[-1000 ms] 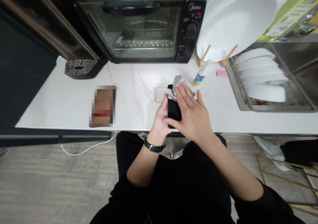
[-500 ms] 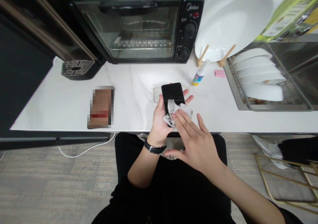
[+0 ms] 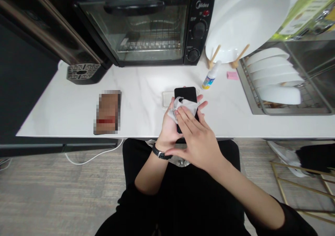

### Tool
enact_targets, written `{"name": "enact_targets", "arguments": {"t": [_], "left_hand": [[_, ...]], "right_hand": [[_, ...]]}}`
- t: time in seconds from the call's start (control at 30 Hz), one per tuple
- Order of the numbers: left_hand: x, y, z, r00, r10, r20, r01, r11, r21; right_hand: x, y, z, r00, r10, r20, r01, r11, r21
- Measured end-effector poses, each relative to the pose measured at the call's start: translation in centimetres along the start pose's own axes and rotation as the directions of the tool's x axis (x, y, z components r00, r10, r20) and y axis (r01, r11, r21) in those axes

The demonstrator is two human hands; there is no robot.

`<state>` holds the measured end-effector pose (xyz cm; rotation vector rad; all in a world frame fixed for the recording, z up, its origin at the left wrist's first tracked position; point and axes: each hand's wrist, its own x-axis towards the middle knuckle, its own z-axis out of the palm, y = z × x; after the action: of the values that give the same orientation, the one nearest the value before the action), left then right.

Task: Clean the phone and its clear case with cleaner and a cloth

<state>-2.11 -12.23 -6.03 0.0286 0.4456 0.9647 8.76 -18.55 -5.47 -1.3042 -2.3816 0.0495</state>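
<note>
A black smartphone lies screen up in my left hand. My thumb is along its left edge and fingertips show past its right edge. My right hand is over the phone, its fingers straight and pressing a crumpled grey-white cloth onto the screen. The cloth covers the middle of the phone and reaches over its left edge. Under the hands on the counter lies a clear phone case, partly hidden. A small white spray bottle with a blue and yellow label stands just beyond, to the right.
On the white counter a blurred-out brown flat object lies at left. A black toaster oven stands behind, with a machine's drip tray beside it. At right are white plates, a pink block and bowls in a sink rack.
My right hand has slid the cloth up and left across the screen, uncovering the phone's lower part. The phone and my left hand sit slightly farther right in view.
</note>
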Motion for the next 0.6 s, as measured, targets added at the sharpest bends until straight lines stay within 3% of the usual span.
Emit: {"name": "enact_targets", "arguments": {"t": [0.1, 0.2, 0.27, 0.37, 0.43, 0.6], "left_hand": [[-0.2, 0.5, 0.0, 0.996, 0.003, 0.089, -0.008, 0.999, 0.053], [0.1, 0.6, 0.2, 0.994, 0.063, 0.09, -0.069, 0.996, 0.062], [0.4, 0.4, 0.2, 0.996, 0.016, 0.088, -0.021, 0.998, 0.059], [0.8, 0.0, 0.1, 0.998, -0.025, 0.059, 0.022, 0.998, 0.061], [1.0, -0.3, 0.1, 1.0, 0.023, 0.016, -0.024, 0.998, 0.066], [0.9, -0.8, 0.6, 0.981, 0.16, -0.107, -0.153, 0.986, 0.069]], "right_hand": [[-2.6, -1.1, -0.2, 1.0, -0.008, 0.03, 0.009, 0.999, -0.033], [-4.1, -1.0, -0.6, 0.999, 0.013, 0.045, -0.01, 0.998, -0.068], [-4.0, -0.1, -0.8, 0.998, 0.048, 0.031, -0.045, 0.995, -0.093], [-2.2, 2.0, -0.7, 0.991, 0.133, -0.02, -0.135, 0.985, -0.104], [-0.2, 3.3, -0.5, 0.984, 0.169, -0.048, -0.172, 0.982, -0.082], [3.3, 3.6, -0.2, 0.993, 0.114, -0.038, -0.115, 0.993, -0.003]]}}
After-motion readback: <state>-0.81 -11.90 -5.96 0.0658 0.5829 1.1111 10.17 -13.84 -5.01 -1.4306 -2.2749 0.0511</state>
